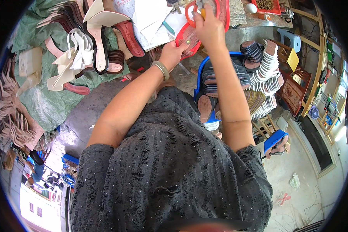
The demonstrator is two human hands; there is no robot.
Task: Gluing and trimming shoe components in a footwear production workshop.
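Note:
My left hand (173,54), with a bangle on its wrist, pinches the near edge of a red-rimmed, tray-like piece (179,38) at the front edge of the table. Its thumb lies on top; the other fingers are mostly hidden underneath. Above that piece, my right hand (210,29) is closed round a small yellow-handled tool (203,13), whose working end I cannot make out. Close by the right fingers is an orange-red loop (188,14), perhaps a scissors handle. White papers (143,19) and a teal pen-like object (168,28) lie left of the hands.
Shoe soles with heels (100,50) and white straps (81,50) cover a green sheet at the left. A blue crate (200,77) packed with stacked soles (265,83) stands by my right arm. Farther right are a blue stool (289,38) and a wooden rack (295,89).

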